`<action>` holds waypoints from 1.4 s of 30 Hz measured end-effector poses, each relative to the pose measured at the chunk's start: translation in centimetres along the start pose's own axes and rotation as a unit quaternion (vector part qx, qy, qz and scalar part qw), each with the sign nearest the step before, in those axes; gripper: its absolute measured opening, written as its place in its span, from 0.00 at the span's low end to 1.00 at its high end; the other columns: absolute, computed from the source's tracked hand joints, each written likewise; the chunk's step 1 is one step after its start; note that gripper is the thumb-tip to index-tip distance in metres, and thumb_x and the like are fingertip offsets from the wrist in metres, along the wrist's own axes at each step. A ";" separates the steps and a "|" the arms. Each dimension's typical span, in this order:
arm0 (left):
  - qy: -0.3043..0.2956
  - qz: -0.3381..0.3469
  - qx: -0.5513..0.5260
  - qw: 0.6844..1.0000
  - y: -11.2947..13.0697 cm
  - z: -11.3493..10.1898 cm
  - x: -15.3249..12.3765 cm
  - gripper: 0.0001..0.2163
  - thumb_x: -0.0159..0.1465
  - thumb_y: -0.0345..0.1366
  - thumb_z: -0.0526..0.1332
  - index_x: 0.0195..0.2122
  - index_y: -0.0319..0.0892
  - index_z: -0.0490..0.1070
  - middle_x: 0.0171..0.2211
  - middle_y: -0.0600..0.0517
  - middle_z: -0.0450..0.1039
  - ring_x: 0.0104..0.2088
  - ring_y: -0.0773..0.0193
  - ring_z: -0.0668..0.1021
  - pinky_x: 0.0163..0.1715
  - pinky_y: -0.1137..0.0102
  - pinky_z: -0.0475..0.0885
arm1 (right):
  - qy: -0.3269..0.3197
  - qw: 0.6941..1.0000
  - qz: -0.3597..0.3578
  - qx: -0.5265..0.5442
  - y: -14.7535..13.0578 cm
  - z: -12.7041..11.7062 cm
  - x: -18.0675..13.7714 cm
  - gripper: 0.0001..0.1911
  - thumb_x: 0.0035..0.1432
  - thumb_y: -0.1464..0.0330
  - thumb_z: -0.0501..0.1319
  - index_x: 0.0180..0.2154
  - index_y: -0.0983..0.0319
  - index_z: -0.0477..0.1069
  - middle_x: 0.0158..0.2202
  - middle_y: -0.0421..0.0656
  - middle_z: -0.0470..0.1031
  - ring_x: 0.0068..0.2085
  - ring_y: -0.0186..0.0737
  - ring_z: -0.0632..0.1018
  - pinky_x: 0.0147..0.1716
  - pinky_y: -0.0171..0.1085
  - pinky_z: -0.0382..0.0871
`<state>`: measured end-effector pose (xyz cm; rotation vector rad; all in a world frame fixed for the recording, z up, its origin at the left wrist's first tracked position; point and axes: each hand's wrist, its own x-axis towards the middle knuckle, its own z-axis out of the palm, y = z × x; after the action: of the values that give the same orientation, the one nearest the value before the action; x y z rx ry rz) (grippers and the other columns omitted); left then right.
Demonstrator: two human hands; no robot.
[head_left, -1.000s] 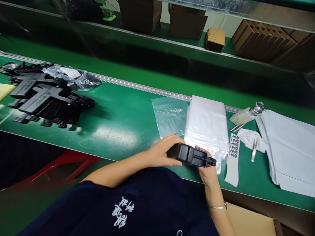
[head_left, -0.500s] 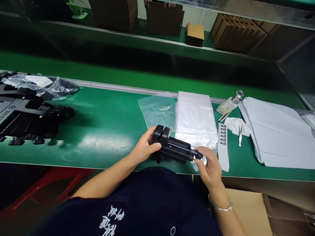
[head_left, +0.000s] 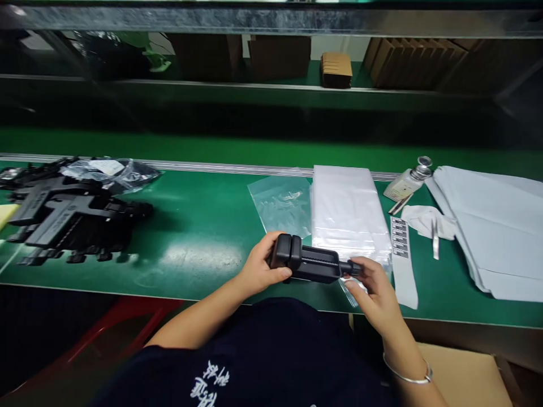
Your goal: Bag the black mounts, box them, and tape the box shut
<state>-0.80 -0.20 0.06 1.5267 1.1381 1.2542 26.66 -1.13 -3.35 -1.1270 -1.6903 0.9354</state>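
Observation:
A black plastic clamp-like device (head_left: 320,264), with a thick two-part head at one end and a narrow stem at the other, is held over the front of the bench. My left hand (head_left: 262,268) is wrapped round the head, its thumb on the near side. At the right end, my right hand (head_left: 375,294) pinches the stem between thumb and fingers. Just behind the device lie a stack of clear plastic bags (head_left: 345,203) and a single clear bag (head_left: 282,206). The undersides of the device and most of my left fingers are hidden.
Several black and grey devices (head_left: 76,220) are piled at left beside a bagged part (head_left: 123,172). To the right are a label strip (head_left: 403,265), a pump bottle (head_left: 405,183), tweezers (head_left: 435,240), a cloth (head_left: 419,219) and white sheets (head_left: 496,232). A shelf edge (head_left: 271,21) crosses overhead.
My view has tilted and shifted left, so the bench items appear farther right and more of the left pile shows. Both hands keep hold of the device, which looks slightly more level.

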 end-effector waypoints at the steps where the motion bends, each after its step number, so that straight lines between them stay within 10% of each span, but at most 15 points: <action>1: -0.004 -0.001 -0.005 1.000 0.1 0.0 0.0 0.31 0.50 0.59 0.68 0.47 0.43 0.68 0.40 0.48 0.73 0.39 0.56 0.75 0.40 0.64 0.71 | 0.012 0.999 -0.015 -0.027 0.3 -0.2 -0.1 0.16 0.61 0.63 0.63 0.51 0.54 0.68 0.42 0.44 0.76 0.38 0.41 0.80 0.33 0.37 0.74; 9: 0.008 0.001 -0.005 1.000 -0.2 -0.1 -0.5 0.33 0.46 0.58 0.71 0.48 0.44 0.70 0.42 0.47 0.74 0.41 0.54 0.76 0.43 0.63 0.70 | -0.049 0.999 0.004 0.019 -0.7 -0.2 0.8 0.18 0.69 0.59 0.49 0.33 0.59 0.71 0.24 0.40 0.73 0.24 0.36 0.74 0.25 0.36 0.70; 15: 0.039 -0.021 -0.044 0.998 -0.7 0.0 0.1 0.27 0.52 0.55 0.68 0.48 0.43 0.71 0.38 0.49 0.74 0.37 0.58 0.76 0.36 0.68 0.71 | -0.009 0.998 -0.017 -0.059 -1.0 0.1 1.3 0.14 0.63 0.60 0.58 0.48 0.57 0.70 0.39 0.45 0.76 0.39 0.44 0.78 0.39 0.42 0.74; 23: 0.090 -0.134 -0.136 0.978 -1.3 0.8 0.6 0.26 0.50 0.55 0.70 0.44 0.42 0.74 0.37 0.50 0.74 0.37 0.60 0.76 0.37 0.70 0.71 | 0.007 0.995 0.069 0.075 -0.1 1.3 2.1 0.18 0.63 0.56 0.56 0.51 0.56 0.67 0.31 0.39 0.71 0.30 0.38 0.74 0.32 0.38 0.71; 34: 0.129 -0.205 -0.209 0.947 -1.3 1.6 1.2 0.26 0.49 0.54 0.71 0.42 0.41 0.74 0.34 0.52 0.75 0.33 0.65 0.76 0.34 0.74 0.71 | -0.017 0.974 0.184 0.128 0.1 3.2 2.4 0.21 0.58 0.48 0.58 0.28 0.59 0.69 0.25 0.40 0.72 0.29 0.39 0.75 0.32 0.38 0.71; 42: 0.138 -0.200 -0.188 0.951 -1.6 1.8 1.5 0.25 0.54 0.58 0.65 0.40 0.40 0.74 0.35 0.52 0.75 0.37 0.63 0.76 0.38 0.72 0.70 | -0.009 0.955 0.188 0.229 0.7 3.3 2.7 0.20 0.53 0.52 0.66 0.41 0.59 0.73 0.38 0.43 0.75 0.41 0.42 0.76 0.38 0.41 0.76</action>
<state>0.89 1.60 -1.44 0.8059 1.2236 1.3301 23.22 1.24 -4.46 -1.1318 -1.1938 1.4900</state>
